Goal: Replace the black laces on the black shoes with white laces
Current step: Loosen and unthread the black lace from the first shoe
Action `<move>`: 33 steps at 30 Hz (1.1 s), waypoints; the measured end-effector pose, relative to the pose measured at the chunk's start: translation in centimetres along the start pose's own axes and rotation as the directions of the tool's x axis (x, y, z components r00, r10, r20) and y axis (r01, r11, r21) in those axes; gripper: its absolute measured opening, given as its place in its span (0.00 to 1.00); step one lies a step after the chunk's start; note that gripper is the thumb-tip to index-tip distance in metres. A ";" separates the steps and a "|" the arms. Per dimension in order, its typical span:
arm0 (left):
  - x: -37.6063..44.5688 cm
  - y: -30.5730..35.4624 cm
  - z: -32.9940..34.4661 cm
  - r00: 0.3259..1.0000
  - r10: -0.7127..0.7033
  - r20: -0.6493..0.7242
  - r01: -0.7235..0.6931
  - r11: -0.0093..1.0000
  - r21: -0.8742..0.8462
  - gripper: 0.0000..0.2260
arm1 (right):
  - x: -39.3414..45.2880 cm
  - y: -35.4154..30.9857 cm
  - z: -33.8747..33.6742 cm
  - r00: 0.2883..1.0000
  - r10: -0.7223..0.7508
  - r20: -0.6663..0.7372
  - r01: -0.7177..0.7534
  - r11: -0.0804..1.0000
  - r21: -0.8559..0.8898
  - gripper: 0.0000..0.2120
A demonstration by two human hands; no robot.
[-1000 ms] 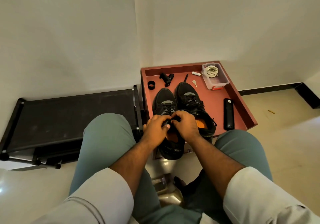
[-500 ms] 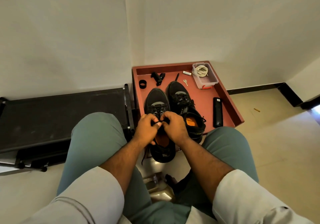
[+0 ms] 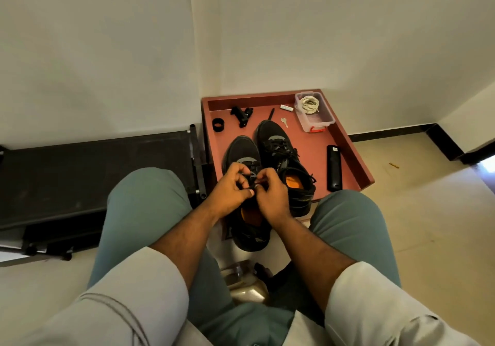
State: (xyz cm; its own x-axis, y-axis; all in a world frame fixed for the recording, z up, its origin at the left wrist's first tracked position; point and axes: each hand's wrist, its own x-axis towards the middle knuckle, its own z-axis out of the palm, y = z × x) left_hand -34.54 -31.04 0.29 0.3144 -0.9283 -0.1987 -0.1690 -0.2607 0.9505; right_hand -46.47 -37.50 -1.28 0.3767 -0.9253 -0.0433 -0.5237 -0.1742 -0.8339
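Red tray on floor holds black shoes; near shoe at 6 o'clock. Left hand, right hand: fingers pinch black lace mid-shoe. Advice: loosen knot, draw lace evenly through eyelets. White laces in box, 1 o'clock.

**Camera setup: single head view**

One camera only, worn on the head, wide-angle. Looks forward and steeply down over the seated person's knees. Both forearms enter from the bottom edge; left hand and right hand sit near frame centre, close to the lens. Red surface lies beyond them, walls fill the upper half. No second view to overlap.
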 end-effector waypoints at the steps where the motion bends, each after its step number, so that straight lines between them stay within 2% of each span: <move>1: -0.1 -0.1 -0.1 1.000 -0.007 -0.001 0.007 1.000 0.001 0.18 | 0.2 -0.1 0.2 0.997 0.055 -0.055 -0.052 0.996 0.068 0.09; 4: -0.6 -0.2 -0.2 0.998 -0.051 0.026 0.051 0.999 0.006 0.17 | 1.1 -0.4 0.6 0.978 0.179 -0.105 -0.152 0.963 0.220 0.13; 6: -0.6 -0.2 -0.6 0.998 -0.068 -0.016 0.067 0.998 -0.022 0.15 | 1.9 -1.2 0.3 0.964 0.243 -0.109 -0.188 0.910 0.368 0.15; 9: -0.6 0.6 -1.4 0.973 -0.135 -0.187 0.090 0.969 -0.230 0.13 | 3.9 -3.3 -1.7 0.914 0.394 -0.098 -0.236 0.712 0.662 0.18; 11: -0.5 1.2 -2.2 0.919 -0.248 -0.305 0.102 0.900 -0.423 0.12 | 5.5 -4.5 -4.1 0.892 0.438 -0.110 -0.210 0.619 0.757 0.17; 13: -0.3 1.4 -3.3 0.840 -0.372 -0.396 0.080 0.805 -0.587 0.11 | 7.3 -5.0 -7.1 0.874 0.456 -0.171 -0.161 0.601 0.783 0.17; 15: -0.1 1.2 -4.6 0.744 -0.435 -0.507 -0.044 0.726 -0.687 0.11 | 8.8 -4.8 -9.7 0.854 0.457 -0.248 -0.096 0.608 0.788 0.20; 16: -0.1 1.2 -5.1 0.680 -0.449 -0.580 -0.126 0.707 -0.696 0.12 | 9.4 -4.5 -10.7 0.843 0.466 -0.269 -0.102 0.629 0.771 0.21; 18: 0.0 1.0 -6.0 0.530 -0.441 -0.724 -0.241 0.740 -0.628 0.18 | 10.0 -4.0 -12.2 0.848 0.450 -0.281 -0.193 0.754 0.628 0.18; 19: -0.1 1.0 -6.2 0.464 -0.403 -0.789 -0.253 0.793 -0.554 0.23 | 9.9 -3.7 -12.8 0.874 0.404 -0.268 -0.250 0.849 0.464 0.17; 20: -0.3 1.0 -6.1 0.417 -0.319 -0.851 -0.236 0.866 -0.440 0.27 | 9.5 -3.4 -13.0 0.912 0.323 -0.251 -0.269 0.936 0.227 0.17; 21: -0.5 1.1 -5.9 0.392 -0.180 -0.902 -0.205 0.939 -0.277 0.30 | 8.8 -3.1 -13.0 0.951 0.208 -0.227 -0.224 0.974 -0.043 0.18; 22: -0.7 1.4 -5.3 0.412 -0.013 -0.911 -0.176 0.980 -0.094 0.28 | 7.9 -2.9 -12.6 0.977 0.093 -0.194 -0.143 0.955 -0.261 0.19; 23: -1.0 1.6 -4.6 0.485 0.157 -0.860 -0.160 0.983 0.089 0.22 | 6.7 -2.8 -11.8 0.988 -0.002 -0.156 -0.059 0.923 -0.381 0.19; 24: -1.2 1.9 -3.8 0.596 0.295 -0.746 -0.158 0.955 0.252 0.16 | 5.4 -2.6 -10.7 0.992 -0.060 -0.112 0.007 0.906 -0.423 0.18; 25: -1.3 1.8 -2.9 0.723 0.370 -0.584 -0.166 0.913 0.372 0.11 | 4.1 -2.3 -9.4 0.995 -0.082 -0.064 0.048 0.905 -0.423 0.17; 26: -1.6 1.7 -1.9 0.835 0.374 -0.404 -0.168 0.871 0.461 0.09 | 2.9 -2.0 -8.1 0.997 -0.078 -0.010 0.067 0.909 -0.412 0.16; 27: -1.5 1.1 -1.1 0.917 0.320 -0.240 -0.145 0.825 0.546 0.11 | 1.8 -1.6 -6.8 0.997 -0.059 0.057 0.077 0.911 -0.406 0.16; 29: -1.6 0.1 0.5 0.984 0.176 -0.043 -0.099 0.724 0.683 0.20 | 0.0 -1.1 -4.7 0.979 -0.032 0.202 0.110 0.914 -0.390 0.15; 31: -1.5 -0.3 1.2 0.996 0.092 0.008 -0.069 0.680 0.730 0.24 | -0.8 -1.0 -3.5 0.959 -0.032 0.282 0.142 0.916 -0.376 0.15; 33: -1.4 -0.3 1.2 0.997 0.077 0.006 -0.058 0.695 0.717 0.23 | -0.7 -1.1 -3.0 0.957 -0.048 0.286 0.159 0.912 -0.379 0.14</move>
State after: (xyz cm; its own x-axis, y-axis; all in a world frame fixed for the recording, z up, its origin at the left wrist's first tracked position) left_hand -36.03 -30.02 0.04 0.2949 -0.9472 -0.1262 -0.8051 -0.3174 0.5010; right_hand -48.50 -37.66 1.33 0.6041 -0.7810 -0.1583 -0.7069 -0.4335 -0.5588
